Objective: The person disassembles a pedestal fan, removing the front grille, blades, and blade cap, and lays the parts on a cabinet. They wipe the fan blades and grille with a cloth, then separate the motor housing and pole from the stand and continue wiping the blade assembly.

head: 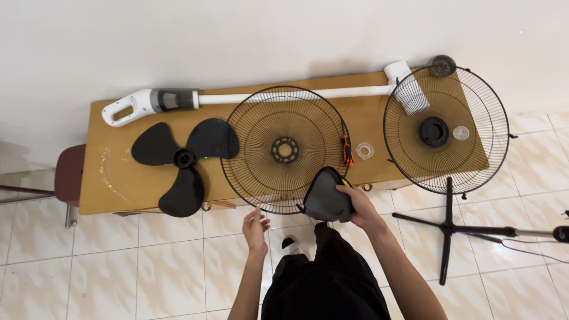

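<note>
The fan lies dismantled on the wooden surface [112,189], blade [181,157] at nine o'clock of the centre grille [284,148], whose six-o'clock rim the right hand [354,204] wipes, closed on a dark cloth [325,198], while the left hand [255,225] hovers open and empty; the other grille [446,129] stands untouched at three o'clock.

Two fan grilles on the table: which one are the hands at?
The middle grille, beside the black fan blade. The right hand presses a dark cloth on its rim; the other grille sits untouched at the table's right end.
</note>
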The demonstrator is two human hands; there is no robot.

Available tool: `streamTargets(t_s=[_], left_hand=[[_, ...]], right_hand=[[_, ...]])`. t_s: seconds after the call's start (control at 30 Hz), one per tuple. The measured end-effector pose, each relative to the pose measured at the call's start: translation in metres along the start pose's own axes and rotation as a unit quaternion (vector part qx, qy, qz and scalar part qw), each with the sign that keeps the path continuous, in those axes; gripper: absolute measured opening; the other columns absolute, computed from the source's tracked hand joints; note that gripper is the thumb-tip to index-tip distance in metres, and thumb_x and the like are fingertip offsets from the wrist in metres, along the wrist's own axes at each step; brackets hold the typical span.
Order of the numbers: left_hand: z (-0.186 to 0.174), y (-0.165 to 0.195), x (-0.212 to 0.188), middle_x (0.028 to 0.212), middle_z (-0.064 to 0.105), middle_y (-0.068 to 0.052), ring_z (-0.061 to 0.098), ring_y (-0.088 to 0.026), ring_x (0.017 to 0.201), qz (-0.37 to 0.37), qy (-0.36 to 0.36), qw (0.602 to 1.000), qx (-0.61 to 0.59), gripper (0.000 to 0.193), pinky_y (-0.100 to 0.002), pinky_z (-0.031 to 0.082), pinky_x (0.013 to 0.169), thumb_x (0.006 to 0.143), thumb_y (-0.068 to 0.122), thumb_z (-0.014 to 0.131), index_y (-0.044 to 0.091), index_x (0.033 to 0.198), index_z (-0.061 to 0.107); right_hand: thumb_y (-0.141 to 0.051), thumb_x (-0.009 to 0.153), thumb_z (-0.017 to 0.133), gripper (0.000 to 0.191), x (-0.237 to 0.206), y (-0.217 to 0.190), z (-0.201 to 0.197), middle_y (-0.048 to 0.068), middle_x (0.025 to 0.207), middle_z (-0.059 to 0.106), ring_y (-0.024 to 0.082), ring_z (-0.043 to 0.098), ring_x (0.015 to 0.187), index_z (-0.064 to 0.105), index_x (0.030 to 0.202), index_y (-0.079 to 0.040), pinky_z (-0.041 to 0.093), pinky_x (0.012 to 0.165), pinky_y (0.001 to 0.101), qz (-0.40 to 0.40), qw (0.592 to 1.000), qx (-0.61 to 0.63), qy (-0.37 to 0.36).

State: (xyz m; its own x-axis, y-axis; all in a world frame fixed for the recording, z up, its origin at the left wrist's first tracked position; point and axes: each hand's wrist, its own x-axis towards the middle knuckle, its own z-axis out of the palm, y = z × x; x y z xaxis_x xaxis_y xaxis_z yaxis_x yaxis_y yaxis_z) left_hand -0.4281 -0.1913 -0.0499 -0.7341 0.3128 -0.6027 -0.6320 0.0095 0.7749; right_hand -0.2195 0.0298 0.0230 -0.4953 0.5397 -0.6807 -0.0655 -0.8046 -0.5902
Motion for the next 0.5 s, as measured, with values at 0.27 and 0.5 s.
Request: streamTargets(t_s=[0.27,0.5], left_hand=[[-0.005,0.008,-0.025,0.107,0.070,-0.002,0.070,-0.014,0.087,0.010,-0.109,0.993,0.048,0.044,-0.029,0.054,0.071,0.092,0.043,0.068,0.009,0.120,0.064],[0.019,0.002,-0.016,0.101,0.073,-0.004,0.067,-0.014,0.086,0.160,-0.030,0.970,0.181,0.034,-0.027,0.052,0.075,0.087,0.028,0.080,0.003,0.109,0.071]], right_hand=[[-0.024,0.095,0.065,0.034,0.000,0.012,0.044,0.013,0.107,0.073,0.023,0.071,0.094,0.065,0.115,0.004,0.060,0.086,0.0396,0.096,0.990,0.072,-0.069],[-0.024,0.095,0.065,0.029,0.010,0.038,0.068,0.010,0.104,0.072,0.023,0.070,0.093,0.065,0.112,0.000,0.059,0.084,0.0415,0.095,0.992,0.054,-0.064]])
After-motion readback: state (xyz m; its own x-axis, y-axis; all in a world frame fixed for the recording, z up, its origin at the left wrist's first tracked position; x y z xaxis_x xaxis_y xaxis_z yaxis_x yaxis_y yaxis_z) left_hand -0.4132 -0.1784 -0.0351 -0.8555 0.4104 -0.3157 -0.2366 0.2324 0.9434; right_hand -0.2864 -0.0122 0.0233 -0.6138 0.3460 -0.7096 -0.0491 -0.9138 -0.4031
